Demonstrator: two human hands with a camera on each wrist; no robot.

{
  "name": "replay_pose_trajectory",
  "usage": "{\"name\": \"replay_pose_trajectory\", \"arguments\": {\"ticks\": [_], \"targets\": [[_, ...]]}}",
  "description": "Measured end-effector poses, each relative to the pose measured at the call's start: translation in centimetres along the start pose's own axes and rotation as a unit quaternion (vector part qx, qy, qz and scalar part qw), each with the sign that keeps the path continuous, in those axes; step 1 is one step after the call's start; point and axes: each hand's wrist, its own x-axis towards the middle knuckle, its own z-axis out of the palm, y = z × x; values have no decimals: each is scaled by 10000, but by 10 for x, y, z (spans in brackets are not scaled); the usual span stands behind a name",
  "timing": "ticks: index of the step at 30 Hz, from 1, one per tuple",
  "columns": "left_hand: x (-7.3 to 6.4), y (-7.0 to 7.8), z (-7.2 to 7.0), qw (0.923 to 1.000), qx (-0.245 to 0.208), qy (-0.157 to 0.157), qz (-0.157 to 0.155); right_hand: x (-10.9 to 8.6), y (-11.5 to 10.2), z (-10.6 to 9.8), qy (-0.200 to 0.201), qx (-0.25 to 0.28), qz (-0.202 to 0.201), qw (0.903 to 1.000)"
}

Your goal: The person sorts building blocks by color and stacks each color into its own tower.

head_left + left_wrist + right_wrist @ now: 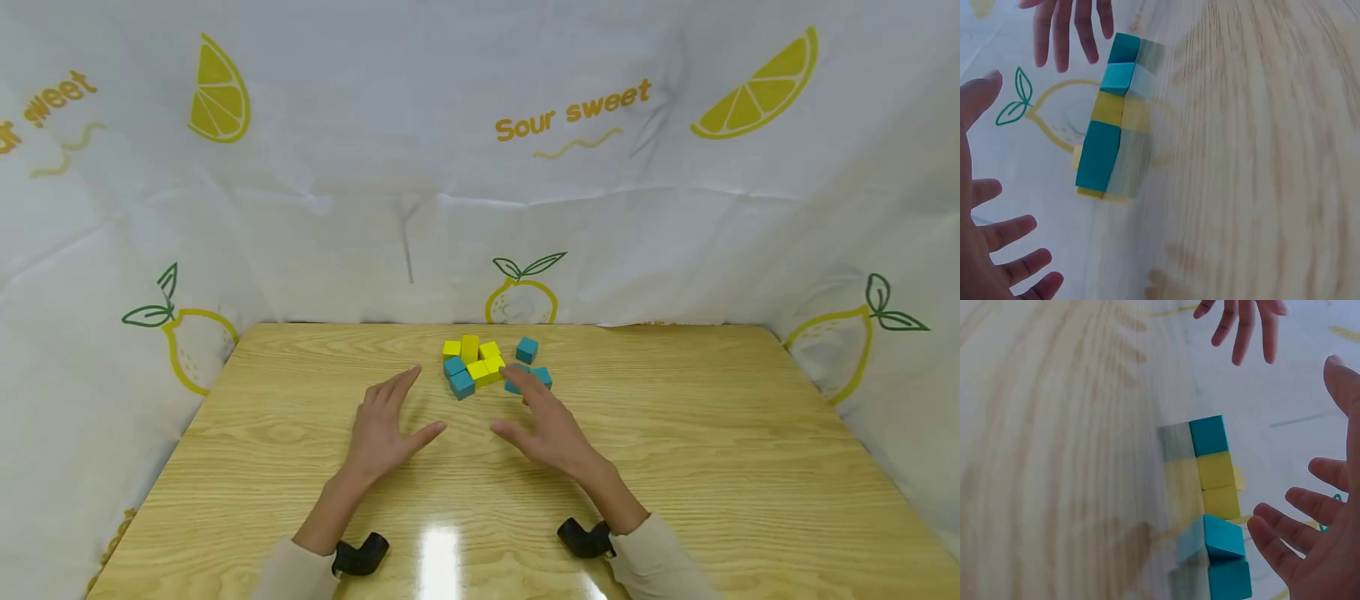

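Observation:
Toward the far side of the table lies a cluster of small blocks: several yellow blocks (478,373) in the middle, a pair of blue blocks (462,384) at its left, and more blue blocks (541,377) at its right. One blue block (527,350) stands apart at the back right. My left hand (381,423) hovers left of the cluster, fingers spread and holding nothing. On the other side my right hand (551,427) is also spread and holds nothing; its fingertips overlap the right-hand blue blocks in the head view. Both wrist views show fingers apart from the blocks.
The blocks stand on a wood-grain table (712,450), near its back edge. A white curtain (360,250) with lemon prints hangs behind and along both sides. A black wrist mount (362,555) sits at the left cuff, another black mount (584,539) at the right.

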Motion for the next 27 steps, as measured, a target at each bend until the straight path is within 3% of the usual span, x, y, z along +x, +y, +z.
{"name": "replay_pose_trajectory", "arguments": {"ticks": [8,12,16,20,27], "targets": [[-3,0,15,9962,-700,-84,-505,5,4,16,-71,780,-125,9969],[-3,-1,22,9920,-1132,-34,-566,6,6,21,-217,1180,176,9926],[-2,-5,30,9853,-1589,29,-634,8,10,26,-378,1824,556,9809],[1,-7,37,9812,-1784,114,-732,11,10,30,-370,2286,760,9698],[7,-8,46,9782,-1871,313,-842,18,0,32,-382,2450,725,9661]]}}
